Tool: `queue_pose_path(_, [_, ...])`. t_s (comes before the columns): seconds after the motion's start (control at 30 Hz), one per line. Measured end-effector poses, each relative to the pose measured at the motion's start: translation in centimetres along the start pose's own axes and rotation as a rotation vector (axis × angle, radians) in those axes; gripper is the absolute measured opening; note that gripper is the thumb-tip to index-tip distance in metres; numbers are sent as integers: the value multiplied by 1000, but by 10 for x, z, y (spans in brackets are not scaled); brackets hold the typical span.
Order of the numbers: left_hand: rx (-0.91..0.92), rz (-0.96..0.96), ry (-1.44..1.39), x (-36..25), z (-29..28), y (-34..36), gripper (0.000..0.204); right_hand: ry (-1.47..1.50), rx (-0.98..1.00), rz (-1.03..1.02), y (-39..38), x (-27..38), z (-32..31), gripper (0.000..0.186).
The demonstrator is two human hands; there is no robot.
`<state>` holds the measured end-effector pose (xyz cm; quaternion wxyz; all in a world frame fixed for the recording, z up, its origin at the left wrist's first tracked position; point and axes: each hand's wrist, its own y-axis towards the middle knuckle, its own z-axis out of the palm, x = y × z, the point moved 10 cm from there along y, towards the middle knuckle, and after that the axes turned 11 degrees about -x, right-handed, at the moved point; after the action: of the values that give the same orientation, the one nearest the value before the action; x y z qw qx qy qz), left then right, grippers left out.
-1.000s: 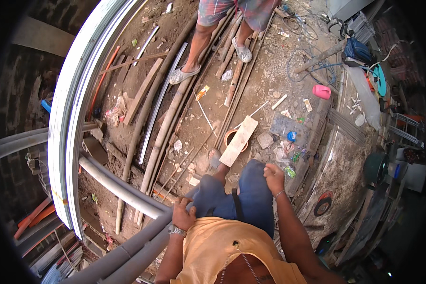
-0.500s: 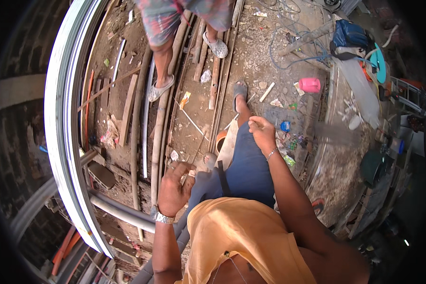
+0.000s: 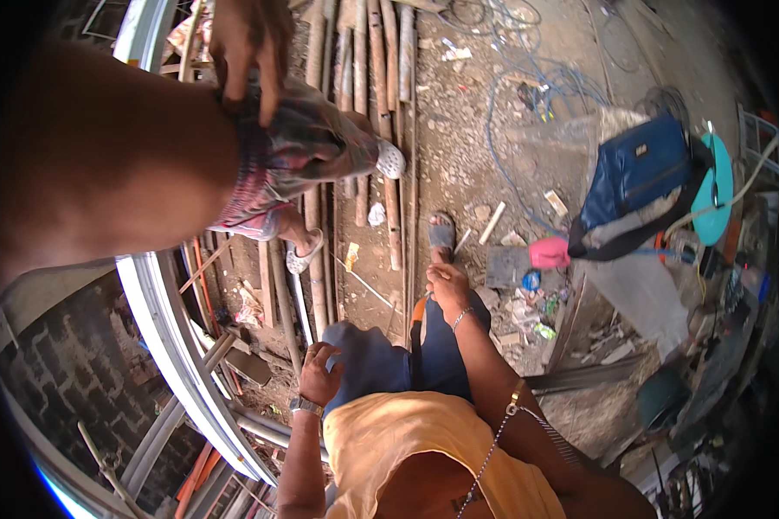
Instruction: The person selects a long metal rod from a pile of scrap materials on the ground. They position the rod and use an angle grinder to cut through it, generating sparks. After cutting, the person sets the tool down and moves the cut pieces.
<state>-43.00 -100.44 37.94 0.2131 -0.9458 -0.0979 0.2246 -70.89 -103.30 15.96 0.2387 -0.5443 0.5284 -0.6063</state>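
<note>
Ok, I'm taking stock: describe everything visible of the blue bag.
The blue bag is boxy, with a faintly glossy, synthetic-looking skin, a small pale label and a wide black strap looping below it. It lies slanted at the right, between a pink container and a teal oblong piece. Neither the left hand nor the right hand touches it; contents hidden.

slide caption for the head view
Left hand and right hand near blue trousers, a co-worker close on the left.
</note>
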Motion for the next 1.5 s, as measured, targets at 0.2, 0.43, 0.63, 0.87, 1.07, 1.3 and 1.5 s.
queue_pose_path(0.2, [-130, 1, 143, -43, -53, 19, 30, 210, 54, -116, -2, 98, 4, 22])
queue_pose_path(0.43, [-126, 211, -53, -120, -54, 126, 26, 15, -2, -300, 19, 98, -5, 19])
queue_pose_path(0.63, [-61, 281, -111, -142, -31, 178, 28, -58, -80, -243, 34, 149, -17, 18])
queue_pose_path(0.87, [112, -384, -350, -98, -14, 230, 26, -192, -135, -471, 102, 308, 0, 16])
queue_pose_path(1.07, [-130, -294, -229, -61, -11, 240, 36, -374, -149, -712, 106, 452, 17, 16])
queue_pose_path(1.3, [-176, -546, -355, -142, -37, 258, 39, -962, 83, -739, 113, 499, 38, 20])
queue_pose_path(1.5, [-371, -753, -450, -133, -25, 230, 41, -1241, 406, -852, 108, 524, 102, 30])
